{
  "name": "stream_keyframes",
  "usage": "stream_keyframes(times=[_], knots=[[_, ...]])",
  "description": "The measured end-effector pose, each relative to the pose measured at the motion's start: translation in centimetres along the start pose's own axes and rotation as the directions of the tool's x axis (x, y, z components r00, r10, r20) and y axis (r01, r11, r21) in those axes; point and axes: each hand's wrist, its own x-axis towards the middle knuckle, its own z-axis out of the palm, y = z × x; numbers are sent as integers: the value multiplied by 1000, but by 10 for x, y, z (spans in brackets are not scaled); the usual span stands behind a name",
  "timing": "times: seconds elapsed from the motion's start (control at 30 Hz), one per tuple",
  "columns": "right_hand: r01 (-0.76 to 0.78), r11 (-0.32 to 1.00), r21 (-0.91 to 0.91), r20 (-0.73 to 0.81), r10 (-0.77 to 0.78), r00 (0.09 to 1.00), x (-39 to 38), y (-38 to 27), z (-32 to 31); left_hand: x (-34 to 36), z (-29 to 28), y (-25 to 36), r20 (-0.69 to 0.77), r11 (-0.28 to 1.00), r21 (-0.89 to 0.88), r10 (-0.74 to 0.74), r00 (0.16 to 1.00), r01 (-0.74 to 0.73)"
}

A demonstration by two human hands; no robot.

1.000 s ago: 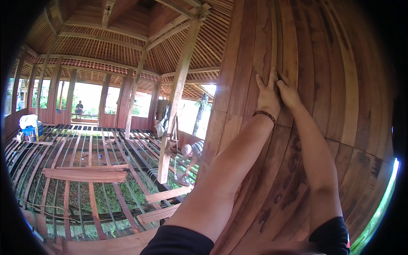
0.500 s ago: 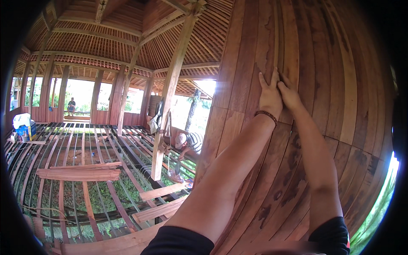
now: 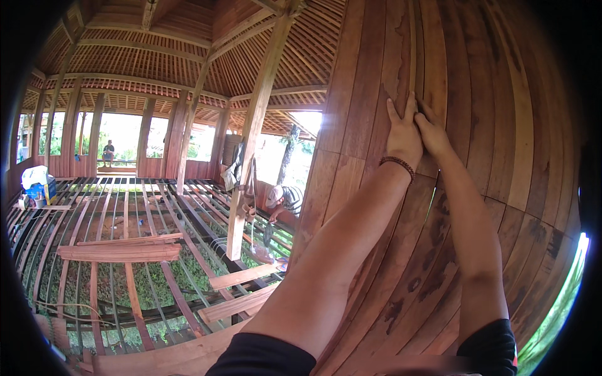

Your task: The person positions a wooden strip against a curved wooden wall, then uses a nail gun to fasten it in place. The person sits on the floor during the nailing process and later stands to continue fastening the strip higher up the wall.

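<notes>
- One plank wall (image 3: 486, 100) stands before the person; two hands rest against it, side by side: one left hand (image 3: 404, 139), one right hand (image 3: 434, 133).
- One narrow wooden strip (image 3: 416, 50) runs up the wall, directly beyond the fingertips, its lower end meeting them.
- On the left hand, two visible fingers reach out in a V, unclenched; the right fingers are partly hidden, so whether they grasp the strip cannot be told.
- One beaded bracelet (image 3: 397, 163) circles the left wrist, near the wall.
- Left of the wall: two other people, one crouching person (image 3: 283, 199) nearer it, one seated person (image 3: 108, 152) well apart.
</notes>
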Motion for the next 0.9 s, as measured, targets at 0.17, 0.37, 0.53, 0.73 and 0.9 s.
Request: stream_keyframes(times=[0.17,0.37,0.53,0.73,0.9], knots=[[9,1000,2,27,-9,1000,-4,-9,-2,0,0,0,-12,1000,-18,7,1000,-7],[26,997,-72,20,-25,999,-2,-7,-3,3,7,1,-53,999,33,14,998,-12],[68,996,-66,35,-66,997,1,0,-5,5,10,2,-78,993,113,27,997,-18],[49,996,-78,26,-47,999,3,9,-3,10,12,1,-54,992,121,47,997,-40],[82,993,-82,35,-80,996,11,21,-4,14,37,4,-254,947,-320,-129,959,43]])
